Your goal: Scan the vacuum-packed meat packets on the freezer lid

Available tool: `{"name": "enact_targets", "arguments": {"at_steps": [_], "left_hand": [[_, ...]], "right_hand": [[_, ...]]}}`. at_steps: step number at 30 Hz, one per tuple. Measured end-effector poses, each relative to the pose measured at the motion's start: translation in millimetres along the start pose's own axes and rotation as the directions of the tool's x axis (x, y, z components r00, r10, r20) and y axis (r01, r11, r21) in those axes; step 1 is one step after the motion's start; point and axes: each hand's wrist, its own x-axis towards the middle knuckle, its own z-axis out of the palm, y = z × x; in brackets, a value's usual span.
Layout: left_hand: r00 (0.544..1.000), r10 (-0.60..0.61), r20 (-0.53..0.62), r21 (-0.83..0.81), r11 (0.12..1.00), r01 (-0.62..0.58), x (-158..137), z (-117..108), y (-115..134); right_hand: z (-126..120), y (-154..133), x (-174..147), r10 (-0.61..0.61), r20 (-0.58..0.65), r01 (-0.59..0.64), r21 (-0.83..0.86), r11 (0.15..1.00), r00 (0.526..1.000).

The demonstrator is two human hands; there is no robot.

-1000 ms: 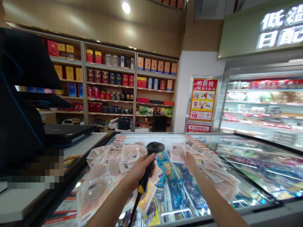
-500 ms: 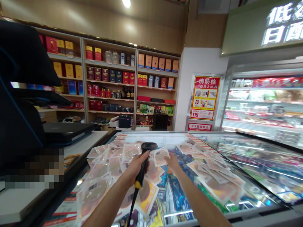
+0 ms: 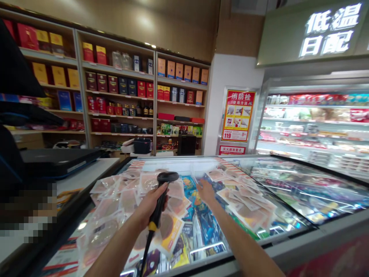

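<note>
My left hand [image 3: 152,204] is wrapped round the grip of a black barcode scanner [image 3: 157,211]. Its head points away from me, and a cable trails from the yellow-banded lower end. To the right, my right hand [image 3: 205,191] pinches a clear flat packet [image 3: 194,177], now seen almost edge-on and hard to make out. Beneath and left of the scanner lie many flat clear packets [image 3: 108,207] with round contents, spread over the freezer's glass top. Another loose pile of packets [image 3: 248,204] rests right of my right hand.
Colourful bags show through the chest freezer's glass [image 3: 207,227]. A second glass-topped section [image 3: 300,184] adjoins on the right. At left, a counter [image 3: 108,169] carries a black flat device [image 3: 63,161]. Shelves of boxes [image 3: 121,84] and a lit chiller [image 3: 314,127] stand behind.
The view has swung right. My right hand has moved away from the scanner, and its packet has turned from face-on to nearly edge-on. My left hand still grips the scanner.
</note>
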Motion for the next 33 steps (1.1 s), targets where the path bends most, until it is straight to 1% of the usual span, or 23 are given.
{"name": "enact_targets", "arguments": {"at_steps": [2, 4, 6, 8, 11, 14, 17, 19, 21, 24, 26, 29, 30, 31, 33], "left_hand": [[1.0, -0.005, 0.023, 0.007, 1.0, 0.005, -1, 6, -2], [0.999, 0.002, 0.053, 0.01, 1.0, -0.003, -2, 13, -5], [0.997, 0.01, 0.08, 0.01, 1.0, -0.011, -3, 21, -8], [0.994, 0.018, 0.11, 0.007, 1.0, -0.019, -5, 28, -10], [0.99, 0.02, 0.141, 0.001, 1.0, -0.021, -6, 37, -11], [0.99, -0.004, 0.139, 0.002, 1.0, 0.003, -6, 41, -11], [0.991, 0.004, 0.134, 0.012, 1.0, -0.006, -5, 40, -11], [0.993, 0.012, 0.12, 0.023, 1.0, -0.014, -6, 39, -10], [0.995, 0.005, 0.104, 0.03, 1.0, -0.008, -6, 36, -9], [0.994, 0.004, 0.107, 0.036, 0.999, -0.008, -7, 34, -10], [0.994, 0.006, 0.113, 0.037, 0.999, -0.011, -7, 33, -11], [0.994, 0.002, 0.113, 0.025, 1.0, -0.004, -8, 31, -11], [0.994, 0.0, 0.109, 0.021, 1.0, -0.002, -8, 30, -11], [0.994, 0.0, 0.105, 0.019, 1.0, -0.002, -8, 28, -11], [0.995, 0.001, 0.096, 0.021, 1.0, -0.003, -9, 25, -10]], "right_hand": [[-26, 27, -5, 0.063, -0.041, -0.068, -0.126, 0.99, 0.997], [-50, 53, -13, 0.098, -0.068, -0.111, -0.218, 0.97, 0.993], [-68, 77, -25, 0.098, -0.068, -0.114, -0.303, 0.946, 0.993], [-77, 95, -38, 0.077, -0.025, -0.081, -0.394, 0.916, 0.997], [-79, 109, -52, 0.021, 0.041, 0.003, -0.504, 0.864, 0.999], [-75, 112, -53, -0.067, 0.02, 0.067, -0.547, 0.834, 0.998], [-72, 108, -44, -0.148, 0.021, 0.133, -0.564, 0.815, 0.989], [-70, 103, -37, -0.18, 0.013, 0.155, -0.578, 0.801, 0.983], [-66, 95, -34, -0.214, -0.023, 0.163, -0.568, 0.807, 0.977], [-57, 77, -38, -0.267, -0.05, 0.213, -0.472, 0.855, 0.962], [-49, 66, -42, -0.308, -0.013, 0.28, -0.385, 0.88, 0.951], [-43, 59, -47, -0.388, 0.073, 0.392, -0.273, 0.878, 0.919], [-43, 61, -48, -0.389, 0.092, 0.399, -0.259, 0.88, 0.917], [-44, 64, -47, -0.368, 0.101, 0.382, -0.26, 0.887, 0.924], [-48, 73, -45, -0.262, 0.096, 0.279, -0.303, 0.911, 0.96]]}}
